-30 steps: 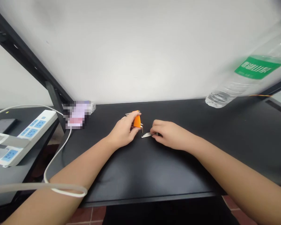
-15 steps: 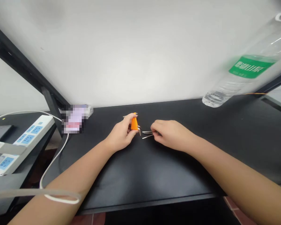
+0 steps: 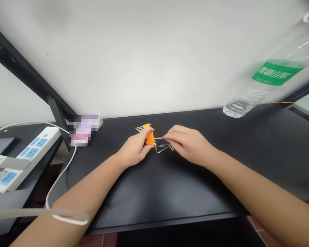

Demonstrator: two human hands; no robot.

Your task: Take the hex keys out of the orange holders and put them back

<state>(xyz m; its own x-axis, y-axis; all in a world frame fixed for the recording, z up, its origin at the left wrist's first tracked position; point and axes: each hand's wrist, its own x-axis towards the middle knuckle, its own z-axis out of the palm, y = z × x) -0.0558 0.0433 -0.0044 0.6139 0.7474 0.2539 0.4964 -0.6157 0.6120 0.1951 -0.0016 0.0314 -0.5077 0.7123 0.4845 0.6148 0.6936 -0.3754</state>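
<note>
My left hand (image 3: pixel 135 146) is closed around an orange hex key holder (image 3: pixel 150 137), thumb at its near end and fingers over its top. Several metal hex keys stick out of the holder's left side, and a bent end shows at its lower right. Between thumb and fingertips, my right hand (image 3: pixel 186 142) pinches a thin hex key (image 3: pixel 158 138), whose tip points left and meets or lies close to the holder's right side. Below those fingers, a few loose hex keys (image 3: pixel 164 148) lie on the black tabletop (image 3: pixel 154 192), partly hidden by the hand.
A large clear bottle (image 3: pixel 278 73) with a green label stands at the back right by the wall. At left are a white power strip (image 3: pixel 32 151), a looping white cable (image 3: pixel 47 192) and a pixelated item (image 3: pixel 83 130). A dark metal frame (image 3: pixel 33 79) rises there.
My right hand has lifted one hex key from the loose ones and brought it up to the holder. The holder has turned slightly in my left hand, showing more of its keys.
</note>
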